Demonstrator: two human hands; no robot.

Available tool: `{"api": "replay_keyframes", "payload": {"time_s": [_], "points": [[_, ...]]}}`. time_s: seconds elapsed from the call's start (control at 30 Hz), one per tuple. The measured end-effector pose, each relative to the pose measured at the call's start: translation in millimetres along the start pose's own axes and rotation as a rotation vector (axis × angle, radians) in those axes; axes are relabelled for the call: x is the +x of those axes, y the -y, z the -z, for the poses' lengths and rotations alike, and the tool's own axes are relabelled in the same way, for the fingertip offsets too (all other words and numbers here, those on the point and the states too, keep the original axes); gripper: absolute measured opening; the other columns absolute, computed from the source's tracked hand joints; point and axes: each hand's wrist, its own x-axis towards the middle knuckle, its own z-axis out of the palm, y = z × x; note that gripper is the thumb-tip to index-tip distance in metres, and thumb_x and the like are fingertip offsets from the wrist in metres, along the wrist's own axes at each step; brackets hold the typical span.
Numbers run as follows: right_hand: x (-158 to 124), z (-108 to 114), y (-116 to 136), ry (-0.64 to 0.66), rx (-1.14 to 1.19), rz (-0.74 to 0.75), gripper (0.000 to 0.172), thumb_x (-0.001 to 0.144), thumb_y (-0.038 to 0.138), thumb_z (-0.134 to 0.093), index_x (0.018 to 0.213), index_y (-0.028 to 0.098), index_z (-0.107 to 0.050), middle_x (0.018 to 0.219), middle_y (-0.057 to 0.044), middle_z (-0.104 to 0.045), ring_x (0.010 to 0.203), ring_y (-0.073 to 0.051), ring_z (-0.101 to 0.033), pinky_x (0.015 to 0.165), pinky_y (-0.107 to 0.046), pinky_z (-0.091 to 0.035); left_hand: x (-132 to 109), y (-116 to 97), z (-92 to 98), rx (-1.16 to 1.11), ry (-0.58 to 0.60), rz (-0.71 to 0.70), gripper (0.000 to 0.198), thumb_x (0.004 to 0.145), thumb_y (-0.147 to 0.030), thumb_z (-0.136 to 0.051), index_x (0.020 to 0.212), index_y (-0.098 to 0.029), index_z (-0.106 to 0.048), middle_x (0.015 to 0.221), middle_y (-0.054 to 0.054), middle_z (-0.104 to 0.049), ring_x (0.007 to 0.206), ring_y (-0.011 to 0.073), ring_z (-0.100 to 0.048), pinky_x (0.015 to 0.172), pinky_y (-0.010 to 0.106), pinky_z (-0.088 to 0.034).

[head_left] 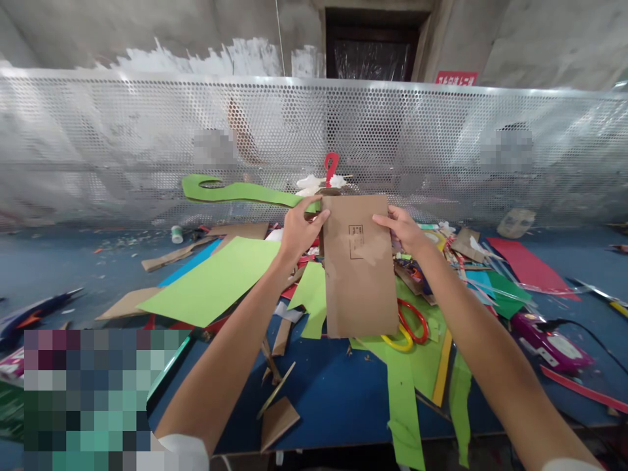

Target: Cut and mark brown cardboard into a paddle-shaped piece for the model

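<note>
A flat rectangular piece of brown cardboard [360, 288] with a small printed box mark stands upright before me. My left hand [304, 229] pinches its upper left edge, thumb on the front face. Beside those fingers, a long green hook-shaped cutout [235, 190] reaches left; whether the hand also grips it I cannot tell. My right hand [405, 229] holds the cardboard's upper right edge, thumb in front and fingers behind. Above the top edge show a red curled cutout [331, 167] and white shapes [309, 183]. Scissors [415, 324] with red and yellow handles lie partly hidden at the cardboard's lower right.
Green paper sheets [220, 278] and cardboard scraps [279, 418] litter the blue table [324, 399]. A purple device [552, 343] with a cable lies right, near a red sheet [532, 265]. A perforated metal screen [275, 144] stands behind. A small white-and-green container [176, 234] sits back left.
</note>
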Motion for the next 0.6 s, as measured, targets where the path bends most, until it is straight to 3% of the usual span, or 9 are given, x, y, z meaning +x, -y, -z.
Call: {"api": "replay_keyframes", "payload": {"time_s": [0.23, 0.4, 0.6], "points": [[-1.1, -1.1, 1.7, -0.022, -0.023, -0.004, 0.042, 0.069, 0.041, -0.096, 0.103, 0.024, -0.078, 0.109, -0.007, -0.085, 0.087, -0.025, -0.079, 0.064, -0.032, -0.064, -0.4, -1.5, 0.2, -0.020, 0.027, 0.016, 0.037, 0.092, -0.030, -0.076, 0.129, -0.024, -0.076, 0.134, 0.008, -0.080, 0.119, 0.0285, -0.077, 0.112, 0.048, -0.060], [-0.5, -0.4, 2.0, -0.014, -0.045, 0.013, 0.044, 0.070, 0.040, -0.096, 0.105, 0.023, -0.077, 0.111, -0.008, -0.084, 0.089, -0.025, -0.079, 0.067, -0.033, -0.065, -0.4, 0.6, -1.8, -0.061, 0.033, 0.044, 0.037, 0.091, -0.027, -0.077, 0.127, -0.023, -0.077, 0.131, 0.008, -0.081, 0.108, 0.0261, -0.080, 0.105, 0.047, -0.064], [-7.6, -2.8, 10.6, 0.014, -0.079, 0.012, 0.042, 0.072, 0.041, -0.095, 0.103, 0.021, -0.076, 0.101, -0.008, -0.082, 0.085, -0.024, -0.076, 0.062, -0.031, -0.062, -0.5, 3.7, -1.6, -0.063, 0.020, 0.022, 0.034, 0.090, -0.029, -0.077, 0.124, -0.024, -0.077, 0.132, 0.007, -0.080, 0.113, 0.0260, -0.078, 0.104, 0.044, -0.064]]}}
